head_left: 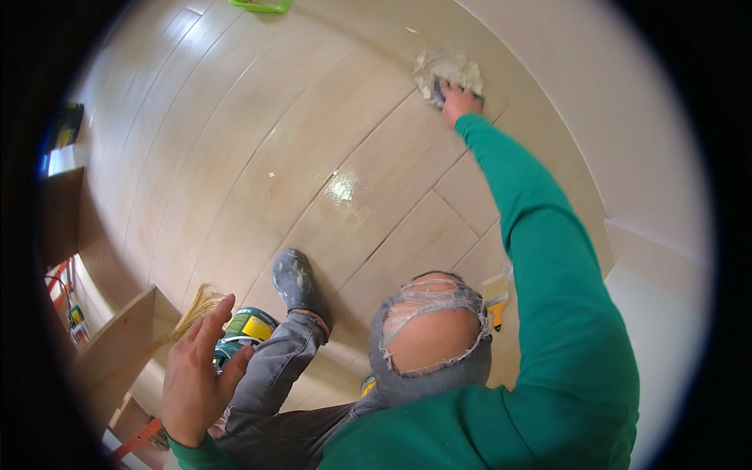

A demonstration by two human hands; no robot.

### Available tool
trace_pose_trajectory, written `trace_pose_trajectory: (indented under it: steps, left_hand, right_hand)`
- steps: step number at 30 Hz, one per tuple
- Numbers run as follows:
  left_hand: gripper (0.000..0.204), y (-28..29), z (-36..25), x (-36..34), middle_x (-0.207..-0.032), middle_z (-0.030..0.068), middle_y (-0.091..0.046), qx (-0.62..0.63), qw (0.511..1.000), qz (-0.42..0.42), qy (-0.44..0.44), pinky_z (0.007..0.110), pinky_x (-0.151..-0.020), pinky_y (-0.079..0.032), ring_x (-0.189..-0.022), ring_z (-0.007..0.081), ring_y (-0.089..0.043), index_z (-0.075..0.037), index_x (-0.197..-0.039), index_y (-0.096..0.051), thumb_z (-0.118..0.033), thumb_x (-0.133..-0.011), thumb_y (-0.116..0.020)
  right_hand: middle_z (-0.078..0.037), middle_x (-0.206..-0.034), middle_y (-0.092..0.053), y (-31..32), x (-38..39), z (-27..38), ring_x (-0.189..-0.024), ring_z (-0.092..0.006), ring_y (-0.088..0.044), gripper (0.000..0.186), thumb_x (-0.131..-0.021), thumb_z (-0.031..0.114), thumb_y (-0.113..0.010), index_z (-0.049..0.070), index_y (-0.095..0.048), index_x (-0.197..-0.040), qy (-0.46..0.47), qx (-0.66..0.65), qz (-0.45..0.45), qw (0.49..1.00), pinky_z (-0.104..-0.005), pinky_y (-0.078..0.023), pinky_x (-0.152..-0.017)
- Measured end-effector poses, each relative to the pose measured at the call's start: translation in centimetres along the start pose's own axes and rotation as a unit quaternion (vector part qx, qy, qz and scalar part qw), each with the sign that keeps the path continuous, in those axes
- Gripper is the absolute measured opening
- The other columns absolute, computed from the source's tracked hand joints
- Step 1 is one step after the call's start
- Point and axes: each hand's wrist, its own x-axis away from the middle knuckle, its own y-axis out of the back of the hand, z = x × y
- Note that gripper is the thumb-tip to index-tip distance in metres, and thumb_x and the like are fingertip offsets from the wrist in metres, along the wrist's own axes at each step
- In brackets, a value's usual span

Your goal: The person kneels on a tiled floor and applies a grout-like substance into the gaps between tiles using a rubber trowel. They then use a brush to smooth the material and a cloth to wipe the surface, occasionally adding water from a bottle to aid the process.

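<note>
At the far right of the tiled floor (313, 164), my right hand (460, 102) reaches out at arm's length and grips a crumpled whitish rag or pad (453, 64). A dark grey part of it shows under my fingers, and it lies against the floor near the wall. My left hand (200, 372) is raised at the lower left, fingers stretched out and holding nothing. Just beyond it the straw-coloured bristles of a brush (202, 304) show. Beside that hand stands a green tub with a yellow label (249, 330), partly hidden by the hand and my leg.
A putty knife with a yellow-orange handle (497, 312) lies beside my knee, near the white wall (572, 86). At the far edge sits a bright green tray (262, 5). Wooden boards (129, 337) stand on the left. A wet, shiny patch (341, 186) marks the floor.
</note>
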Motion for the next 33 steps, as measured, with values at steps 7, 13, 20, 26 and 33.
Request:
trace_pose_trajectory:
  steps: [7,13,20,26,33]
  left_hand:
    - [0.069,0.5,-1.9,-0.7,-0.131,0.0225,-0.071,-0.043,0.999,0.024,-0.013,0.047,-0.097,-0.055,-0.109,0.0394,-0.072,-0.008,-0.155,-0.054,-0.022,-0.092,-0.078]
    - [0.066,-0.1,-1.9,-1.6,-0.118,0.0214,-0.071,-0.018,0.998,0.030,-0.055,0.049,-0.091,-0.054,-0.106,0.0427,-0.069,-0.005,-0.153,-0.054,-0.025,-0.095,-0.078]
    - [0.067,0.2,-1.5,0.2,-0.124,0.0210,-0.070,-0.023,0.999,0.015,-0.025,0.048,-0.096,-0.054,-0.112,0.0426,-0.068,-0.006,-0.154,-0.054,-0.024,-0.094,-0.078]
    - [0.069,0.8,-1.3,0.0,-0.125,0.0205,-0.070,-0.002,0.999,0.028,-0.015,0.049,-0.098,-0.053,-0.113,0.0425,-0.068,-0.006,-0.154,-0.054,-0.024,-0.092,-0.079]
    - [0.068,0.1,-0.7,-1.9,-0.128,0.0248,-0.070,-0.013,0.999,0.009,-0.033,0.049,-0.097,-0.054,-0.113,0.0444,-0.069,-0.007,-0.153,-0.056,-0.024,-0.091,-0.079]
  right_hand:
    - [-0.010,-0.160,-0.052,-1.8,20.9,17.9,-0.137,-0.0393,-0.053,0.056,-0.100,0.020,-0.053,0.018,-0.056,-0.155,0.342,-0.020,-0.061,0.937,-0.0592,-0.046,-0.100]
    - [-0.008,-0.144,-0.064,1.0,20.7,19.8,-0.128,-0.0329,-0.061,0.049,-0.099,0.020,-0.056,0.016,-0.061,-0.148,0.329,-0.133,0.074,0.932,-0.0529,-0.049,-0.097]
    - [-0.006,-0.121,-0.074,2.7,6.6,17.8,-0.110,-0.0290,-0.069,0.041,-0.099,0.021,-0.055,0.018,-0.068,-0.138,0.213,0.024,-0.017,0.977,-0.0511,-0.050,-0.090]
    - [-0.003,-0.123,-0.076,2.9,1.8,17.6,-0.114,-0.0290,-0.069,0.037,-0.101,0.022,-0.053,0.026,-0.075,-0.130,0.242,0.006,-0.077,0.967,-0.0531,-0.049,-0.093]
    - [-0.003,-0.118,-0.079,2.3,1.0,17.2,-0.111,-0.0302,-0.073,0.035,-0.101,0.021,-0.051,0.027,-0.079,-0.122,0.248,0.047,-0.002,0.968,-0.0523,-0.051,-0.095]
